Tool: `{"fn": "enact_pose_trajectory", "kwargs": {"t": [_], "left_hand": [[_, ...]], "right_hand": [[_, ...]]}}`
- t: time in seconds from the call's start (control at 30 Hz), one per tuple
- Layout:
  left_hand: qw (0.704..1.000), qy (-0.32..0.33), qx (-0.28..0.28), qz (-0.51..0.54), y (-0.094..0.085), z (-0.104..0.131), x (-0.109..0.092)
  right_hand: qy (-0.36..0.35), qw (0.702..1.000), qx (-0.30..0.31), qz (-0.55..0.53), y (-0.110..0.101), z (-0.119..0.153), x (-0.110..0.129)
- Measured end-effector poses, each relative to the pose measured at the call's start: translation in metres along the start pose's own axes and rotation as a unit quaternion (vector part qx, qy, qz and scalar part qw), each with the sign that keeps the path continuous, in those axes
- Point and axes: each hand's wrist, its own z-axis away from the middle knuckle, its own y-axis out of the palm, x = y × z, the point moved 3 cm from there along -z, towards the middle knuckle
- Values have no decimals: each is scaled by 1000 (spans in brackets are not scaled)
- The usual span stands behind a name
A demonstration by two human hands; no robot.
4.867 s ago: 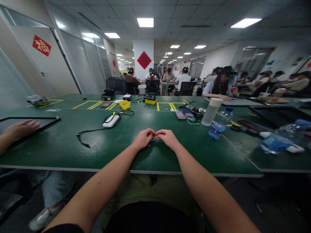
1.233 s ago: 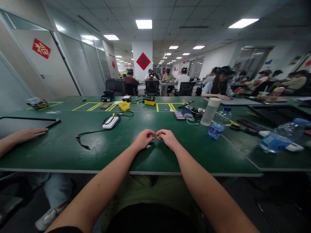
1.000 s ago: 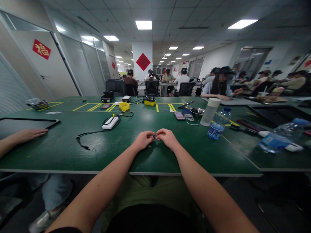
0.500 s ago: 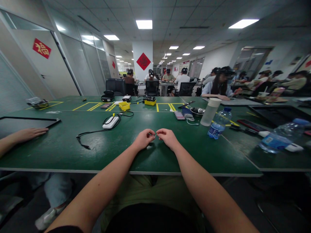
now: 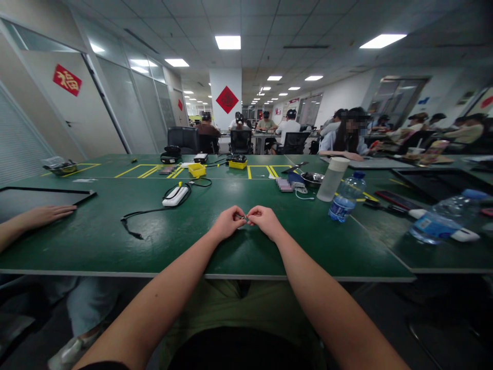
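Small piece (image 5: 244, 218): we see a glint of it between the fingertips, above the green table (image 5: 327, 252), near the front edge; the fingers cover most of it, so we cannot tell its shape.
Left hand (image 5: 230, 222): thumb and fingers look pinched together on the piece; too light a squeeze could let it slip, too hard a one could shoot it out sideways.
Right hand (image 5: 264, 220): its fingertips are drawn together and meet the left ones at the piece; whether they grip it or merely touch it, we cannot tell. If the two hands pull unevenly, we judge it could spring free.
Pale patch under the hands: we cannot tell whether it is an object or a reflection; if a loose part, a dropping wrist could brush it away.
Table's front edge (image 5: 246, 277): it runs between the hands and the lap, so a dropped piece could roll over it and be lost below.
Black cable (image 5: 146, 210): it lies loose to the left, apart from the hands; a wide left sweep could snag it and drag the white block (image 5: 175, 197).
Water bottle (image 5: 342, 206): it stands upright to the right; an outward swing could topple it.
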Motion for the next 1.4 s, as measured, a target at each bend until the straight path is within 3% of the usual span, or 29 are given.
{"fn": "enact_pose_trajectory", "kwargs": {"t": [0.2,0.4,0.57,0.87,1.1,1.4], "left_hand": [[999,-16,8,48,2,-1,4],[997,-25,22,75,3,1,1],[997,-16,27,65,3,0,-1],[1000,4,25,12,-1,2,-3],[994,-16,17,103,0,0,-1],[989,-26,13,142,-4,-1,-5]], "right_hand": [[16,999,-8,-27,1,1,0],[-3,1000,-7,12,0,3,4],[-26,999,-1,28,-1,3,4],[-7,1000,18,-14,2,3,4],[-16,999,32,2,0,1,0],[-27,998,45,46,2,1,0]]}}
